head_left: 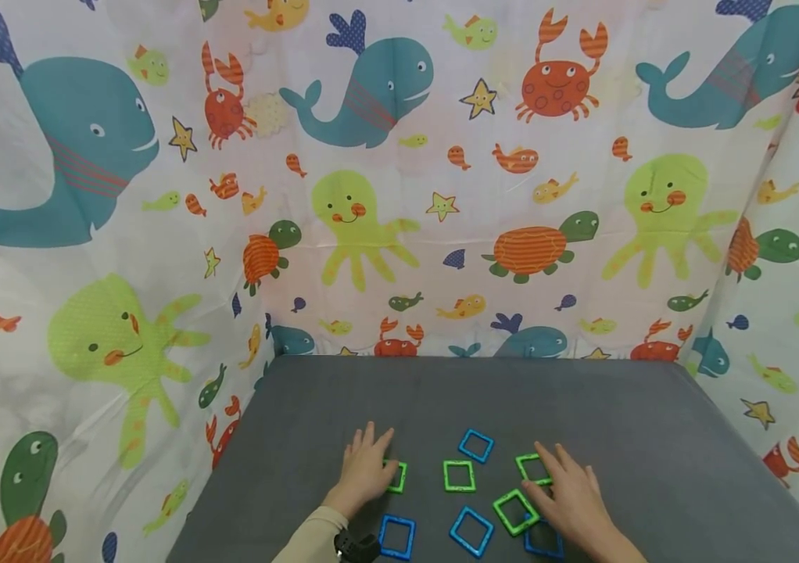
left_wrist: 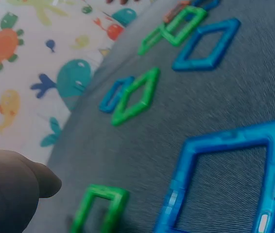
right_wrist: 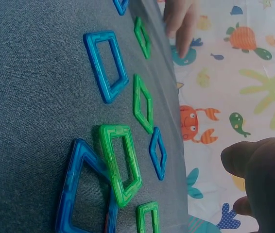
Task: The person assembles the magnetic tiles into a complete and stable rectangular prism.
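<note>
My left hand (head_left: 364, 471) hovers with spread fingers over a green square frame tile (head_left: 403, 477), hiding part of it. On the other side, my right hand (head_left: 574, 499) reaches over two more tiles, its fingers apart and gripping nothing. One is a green square (head_left: 528, 457) by the fingertips; the other, a nearer green square (head_left: 503, 520), lies by the thumb. That nearer one overlaps a corner of a blue square (right_wrist: 69, 189), partly hidden by the hand in the head view. Only the thumb (left_wrist: 16, 189) of my left hand shows in the left wrist view.
Between the hands lie a green square (head_left: 459, 464), a small blue square (head_left: 466, 439) farther back and a larger blue square (head_left: 460, 521) nearer. Another blue square (head_left: 397, 519) sits beside the left wrist. A patterned curtain (head_left: 399, 313) encloses the grey table (head_left: 371, 391).
</note>
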Available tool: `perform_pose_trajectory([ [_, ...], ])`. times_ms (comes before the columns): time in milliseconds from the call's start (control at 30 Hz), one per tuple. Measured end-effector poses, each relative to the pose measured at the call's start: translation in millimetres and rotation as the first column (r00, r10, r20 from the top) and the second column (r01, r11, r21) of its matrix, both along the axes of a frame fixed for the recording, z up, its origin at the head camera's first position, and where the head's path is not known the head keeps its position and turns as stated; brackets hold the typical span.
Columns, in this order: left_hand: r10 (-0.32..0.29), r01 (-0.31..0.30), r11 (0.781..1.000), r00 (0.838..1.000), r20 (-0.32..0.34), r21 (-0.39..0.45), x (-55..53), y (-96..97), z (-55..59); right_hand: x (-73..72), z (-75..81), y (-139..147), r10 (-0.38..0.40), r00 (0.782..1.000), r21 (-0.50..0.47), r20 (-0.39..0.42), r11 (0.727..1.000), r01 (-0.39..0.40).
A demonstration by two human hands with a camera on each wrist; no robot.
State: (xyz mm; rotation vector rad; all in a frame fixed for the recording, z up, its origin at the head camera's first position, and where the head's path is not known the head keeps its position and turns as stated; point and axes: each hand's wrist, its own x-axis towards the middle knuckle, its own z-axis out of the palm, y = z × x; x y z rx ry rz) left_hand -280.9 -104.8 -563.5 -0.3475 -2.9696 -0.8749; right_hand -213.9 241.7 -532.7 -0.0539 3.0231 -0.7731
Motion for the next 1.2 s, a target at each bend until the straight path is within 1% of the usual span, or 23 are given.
perform_pose_trajectory([
  [133,0.000,0.001,1.000,1.000,0.031,-0.029,-2.9,2.1,-14.7,0.2,-2.0,0,0.010,1.000,-0.016,0.013,1.000,-0.010],
  [267,-0.013,0.015,0.999,0.999,0.040,-0.049,-2.5,4.3,-21.8,1.2,-1.7,0,0.016,0.999,-0.028,0.028,0.999,-0.015],
  [367,-0.020,0.022,0.998,0.999,0.035,-0.062,-1.5,5.7,-22.7,1.9,-1.2,0,0.018,0.999,-0.031,0.036,0.999,-0.017],
  [500,-0.031,0.032,0.998,0.999,0.020,-0.058,-0.8,8.2,-22.1,2.9,-2.1,-1,0.016,0.999,-0.023,0.037,1.000,-0.015],
  [633,-0.077,0.077,0.995,0.997,0.009,-0.060,-0.1,13.0,-22.5,3.6,-5.0,-3,0.010,0.999,-0.013,0.033,1.000,-0.009],
  [733,-0.135,0.136,0.988,0.991,0.020,-0.075,-0.1,17.8,-23.2,4.5,-7.4,-4,0.009,0.999,-0.012,0.031,1.000,-0.008],
  [800,-0.174,0.177,0.981,0.984,0.041,-0.082,-0.4,20.9,-23.5,5.5,-8.8,-5,0.008,1.000,-0.013,0.028,1.000,-0.008],
  [900,-0.216,0.223,0.969,0.974,0.075,-0.104,-0.7,24.7,-25.3,7.0,-9.8,-6,0.007,1.000,-0.013,0.022,1.000,-0.007],
  [1000,-0.235,0.245,0.961,0.968,0.092,-0.126,-0.8,26.5,-28.3,8.4,-10.3,-7,0.005,1.000,-0.015,0.013,1.000,-0.005],
  [1200,-0.250,0.259,0.960,0.964,0.094,-0.102,-0.8,24.7,-32.6,10.1,-11.6,-8,0.007,1.000,-0.012,0.006,1.000,-0.007],
])
